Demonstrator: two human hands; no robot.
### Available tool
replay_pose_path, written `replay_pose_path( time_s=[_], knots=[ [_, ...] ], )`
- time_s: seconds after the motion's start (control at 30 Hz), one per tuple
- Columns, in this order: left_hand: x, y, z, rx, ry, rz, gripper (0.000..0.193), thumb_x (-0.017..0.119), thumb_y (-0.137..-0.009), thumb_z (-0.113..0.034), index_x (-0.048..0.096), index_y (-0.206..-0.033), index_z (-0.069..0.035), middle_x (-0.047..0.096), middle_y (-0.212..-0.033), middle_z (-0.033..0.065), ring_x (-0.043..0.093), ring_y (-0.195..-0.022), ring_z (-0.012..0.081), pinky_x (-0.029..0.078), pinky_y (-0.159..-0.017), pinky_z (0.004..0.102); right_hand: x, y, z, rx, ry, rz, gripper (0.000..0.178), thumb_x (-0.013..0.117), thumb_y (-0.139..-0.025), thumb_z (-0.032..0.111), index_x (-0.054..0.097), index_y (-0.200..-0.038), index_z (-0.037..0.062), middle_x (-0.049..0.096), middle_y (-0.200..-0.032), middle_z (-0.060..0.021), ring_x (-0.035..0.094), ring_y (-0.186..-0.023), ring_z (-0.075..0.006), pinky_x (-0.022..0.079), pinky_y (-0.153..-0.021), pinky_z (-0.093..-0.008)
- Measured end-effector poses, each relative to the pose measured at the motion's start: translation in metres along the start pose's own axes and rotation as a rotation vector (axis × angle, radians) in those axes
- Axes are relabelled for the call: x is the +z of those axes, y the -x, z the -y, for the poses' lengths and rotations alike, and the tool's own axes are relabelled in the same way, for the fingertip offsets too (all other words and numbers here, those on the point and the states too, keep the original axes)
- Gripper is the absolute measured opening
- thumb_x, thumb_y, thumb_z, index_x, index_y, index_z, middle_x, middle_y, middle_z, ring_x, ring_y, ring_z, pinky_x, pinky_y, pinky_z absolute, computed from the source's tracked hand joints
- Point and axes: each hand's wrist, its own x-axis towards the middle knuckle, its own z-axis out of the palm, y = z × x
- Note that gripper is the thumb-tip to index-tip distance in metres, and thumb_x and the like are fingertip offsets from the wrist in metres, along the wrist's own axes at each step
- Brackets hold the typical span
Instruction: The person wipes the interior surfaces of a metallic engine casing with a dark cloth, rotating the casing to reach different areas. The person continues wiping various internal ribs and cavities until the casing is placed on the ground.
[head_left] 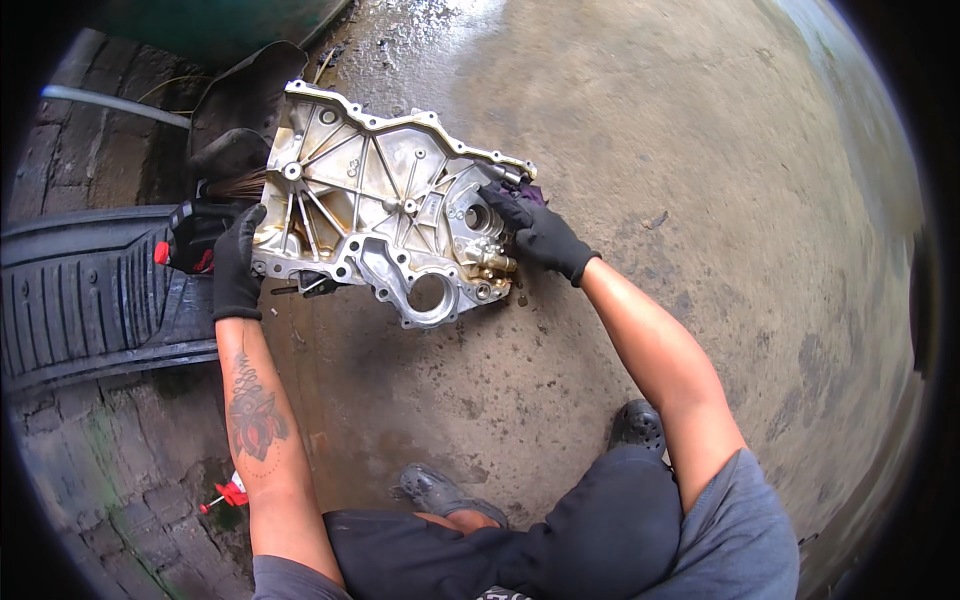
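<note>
A cast-aluminium engine timing cover [385, 180] is held up over the concrete, its ribbed face turned toward me and tilted down to the right. Brownish oil stains mark parts of it. My left hand [238, 262], in a black glove, grips its left edge with the thumb on the near face. At the right end, my gloved right hand [548, 238] is closed around a bunched purple rag [530, 193]. Its fingers press on the cover beside a round bore. The rag is mostly hidden by that hand and the cover.
A black ribbed plastic mat [100, 290] lies at the left on paving bricks [60, 450]. Beside my left hand is a black-and-red object [185, 245], partly hidden. A red-and-white bottle top [232, 490] shows by my left forearm. Wet concrete [420, 50] lies beyond.
</note>
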Motion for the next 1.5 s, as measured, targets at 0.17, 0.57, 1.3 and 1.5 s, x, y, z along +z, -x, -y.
replay_pose_path(
  time_s=[0.17,0.57,1.3,1.5],
  knots=[
    [-0.004,-0.009,0.002,0.000,-0.027,-0.007,0.032,0.067,-0.100,-0.018,0.073,-0.124,0.002,0.075,-0.120,0.0102,0.069,-0.107,0.0173,0.053,-0.095,0.0329,0.024,0.051,0.021,0.179,0.188,0.192,0.038,0.062,-0.087,0.016,0.058,-0.118,-0.0059,0.067,-0.116,-0.0301,0.066,-0.108,-0.0464,0.053,-0.093,-0.0503],
    [0.011,0.004,-0.036,0.081,-0.267,-0.005,0.033,0.061,-0.103,-0.020,0.072,-0.126,0.002,0.073,-0.126,0.0108,0.067,-0.115,0.0172,0.049,-0.103,0.0325,0.060,0.111,0.112,0.068,0.622,0.458,0.056,0.063,-0.081,0.012,0.059,-0.135,-0.0003,0.073,-0.090,-0.0225,0.072,-0.081,-0.0417,0.056,-0.072,-0.0508],
    [0.018,0.015,-0.078,0.802,-0.756,0.098,0.027,0.059,-0.100,-0.014,0.075,-0.114,0.002,0.075,-0.113,0.0204,0.073,-0.104,0.0327,0.054,-0.095,0.0399,0.006,0.012,0.125,-0.199,0.744,0.343,0.019,0.063,-0.084,0.021,0.077,-0.086,0.0086,0.073,-0.079,-0.0154,0.072,-0.078,-0.0297,0.055,-0.072,-0.0397],
    [0.021,0.008,-0.080,0.564,-0.671,0.123,0.032,0.057,-0.101,-0.013,0.072,-0.122,0.007,0.074,-0.122,0.0200,0.071,-0.111,0.0256,0.050,-0.103,0.0357,-0.041,0.047,0.144,0.139,-0.257,1.114,0.009,0.067,-0.093,0.015,0.071,-0.096,0.0071,0.067,-0.079,0.0000,0.055,-0.057,-0.0084,0.045,-0.046,-0.0286]
  ],
)
